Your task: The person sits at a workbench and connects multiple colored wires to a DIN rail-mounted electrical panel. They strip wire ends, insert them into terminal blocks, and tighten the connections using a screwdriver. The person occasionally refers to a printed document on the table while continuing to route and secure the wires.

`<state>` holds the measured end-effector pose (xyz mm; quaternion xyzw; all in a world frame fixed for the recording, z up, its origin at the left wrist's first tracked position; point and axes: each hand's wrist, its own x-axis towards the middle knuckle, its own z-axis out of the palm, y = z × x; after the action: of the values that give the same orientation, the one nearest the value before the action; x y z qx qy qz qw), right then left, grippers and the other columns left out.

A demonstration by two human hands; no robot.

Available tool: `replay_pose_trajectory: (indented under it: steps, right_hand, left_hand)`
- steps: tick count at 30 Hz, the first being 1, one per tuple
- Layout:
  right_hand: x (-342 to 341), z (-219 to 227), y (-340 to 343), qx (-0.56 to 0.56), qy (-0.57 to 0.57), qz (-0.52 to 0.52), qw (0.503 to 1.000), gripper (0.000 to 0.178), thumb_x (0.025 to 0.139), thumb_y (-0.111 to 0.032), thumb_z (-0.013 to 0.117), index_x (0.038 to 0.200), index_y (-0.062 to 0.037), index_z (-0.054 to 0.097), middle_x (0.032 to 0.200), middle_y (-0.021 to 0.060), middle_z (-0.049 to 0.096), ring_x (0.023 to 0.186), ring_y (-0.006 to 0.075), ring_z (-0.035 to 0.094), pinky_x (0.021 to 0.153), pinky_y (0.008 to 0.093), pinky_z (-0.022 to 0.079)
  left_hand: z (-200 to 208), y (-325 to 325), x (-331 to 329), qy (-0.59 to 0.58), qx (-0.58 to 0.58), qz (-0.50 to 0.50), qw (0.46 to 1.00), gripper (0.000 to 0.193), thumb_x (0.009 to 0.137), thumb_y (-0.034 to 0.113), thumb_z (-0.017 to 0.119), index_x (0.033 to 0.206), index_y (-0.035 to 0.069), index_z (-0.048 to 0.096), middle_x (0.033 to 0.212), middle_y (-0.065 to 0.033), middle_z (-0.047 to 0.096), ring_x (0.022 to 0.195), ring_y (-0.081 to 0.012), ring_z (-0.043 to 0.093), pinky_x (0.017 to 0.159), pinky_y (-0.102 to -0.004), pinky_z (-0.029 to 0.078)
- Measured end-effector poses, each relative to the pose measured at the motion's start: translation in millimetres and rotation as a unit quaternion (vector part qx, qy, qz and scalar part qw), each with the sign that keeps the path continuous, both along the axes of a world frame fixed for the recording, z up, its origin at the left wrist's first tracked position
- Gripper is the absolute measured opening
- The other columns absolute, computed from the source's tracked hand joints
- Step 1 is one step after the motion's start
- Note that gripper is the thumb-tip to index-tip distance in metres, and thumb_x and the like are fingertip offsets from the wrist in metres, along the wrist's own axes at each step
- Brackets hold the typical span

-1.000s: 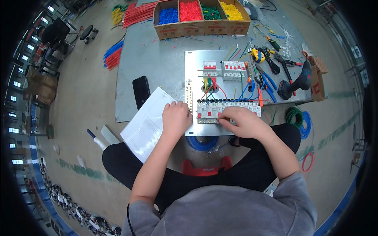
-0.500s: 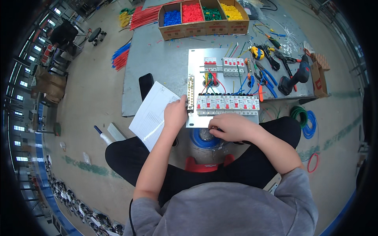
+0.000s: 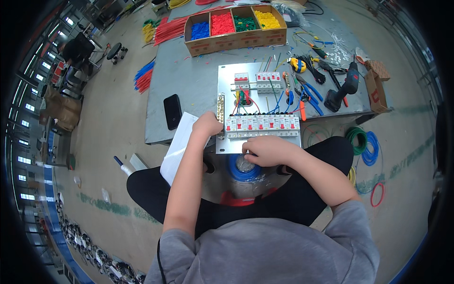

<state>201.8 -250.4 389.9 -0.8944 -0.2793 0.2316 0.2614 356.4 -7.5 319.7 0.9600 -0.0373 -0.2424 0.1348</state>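
Note:
A pale metal mounting plate [image 3: 259, 146] lies on the workbench, its near edge jutting past the bench toward me. It bears a near row of circuit breakers [image 3: 262, 125], two smaller breaker groups farther back, coloured wires, and a brass terminal bar [image 3: 221, 111] along its left side. My left hand [image 3: 207, 124] is closed by that bar, with white paper sheets [image 3: 181, 150] in its grip, partly behind my forearm. At the plate's near edge my right hand [image 3: 267, 150] is curled, thumb and fingers close together. What it holds, if anything, is hidden.
A black phone [image 3: 172, 112] lies left on the bench. Behind stands a divided cardboard box [image 3: 236, 40] of coloured caps. Pliers [image 3: 309, 94], a cordless drill [image 3: 343, 90] and a tape measure [image 3: 298, 65] lie right. A blue wire coil [image 3: 244, 174] is below the plate.
The paper sheets have swung down and toward me, tilting and uncovering the phone. My left hand stays beside the terminal bar, my right at the plate's near edge. The view has shifted slightly.

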Motion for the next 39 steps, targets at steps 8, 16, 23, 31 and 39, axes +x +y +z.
replay_pose_trajectory:
  steps: [8,16,23,31,39]
  right_hand:
    - [-6,9,-7,-0.029,0.012,-0.003,0.999,0.036,0.109,-0.036,0.068,0.13,-0.0062,0.073,0.122,0.017,0.076,0.118,0.0388,0.074,0.101,0.0508,0.059]
    - [-7,17,-13,-0.063,0.018,-0.006,0.998,0.041,0.11,-0.038,0.068,0.135,-0.0064,0.071,0.126,0.0168,0.075,0.121,0.0382,0.073,0.103,0.0503,0.059]
    - [-9,13,-14,-0.054,0.009,-0.008,0.998,0.042,0.109,-0.041,0.066,0.127,-0.0035,0.073,0.121,0.0191,0.077,0.117,0.0399,0.075,0.1,0.0525,0.06]
    - [-5,7,-16,-0.026,0.014,-0.02,0.999,0.041,0.11,-0.039,0.065,0.129,-0.0044,0.074,0.123,0.0188,0.077,0.118,0.0396,0.075,0.102,0.0512,0.059]
    - [2,18,9,0.057,-0.013,-0.043,0.997,0.03,0.108,-0.027,0.068,0.129,-0.0056,0.073,0.121,0.0149,0.077,0.115,0.0366,0.074,0.101,0.0479,0.059]
  left_hand:
    - [18,30,1,0.011,-0.03,-0.027,0.999,0.032,0.081,0.027,0.083,0.1,0.002,0.085,0.098,-0.0216,0.084,0.095,-0.0354,0.082,0.088,-0.044,0.064]
    - [10,1,-11,-0.283,-0.017,-0.067,0.957,0.015,0.084,0.01,0.075,0.097,0.007,0.081,0.097,-0.017,0.081,0.096,-0.0389,0.079,0.084,-0.0516,0.062]
    - [-5,4,1,-0.327,0.066,-0.134,0.933,0.029,0.082,0.011,0.079,0.111,0.009,0.079,0.109,-0.012,0.078,0.107,-0.0371,0.074,0.087,-0.0494,0.059]
    - [-15,41,-73,-0.382,0.018,-0.017,0.924,0.076,0.077,0.005,0.078,0.152,0.012,0.064,0.148,-0.0154,0.06,0.138,-0.0402,0.057,0.113,-0.0539,0.047]
    - [46,131,-166,-0.346,0.134,0.18,0.911,0.025,0.082,0.008,0.082,0.106,0.011,0.084,0.116,-0.0079,0.073,0.127,-0.0342,0.061,0.113,-0.0558,0.04]
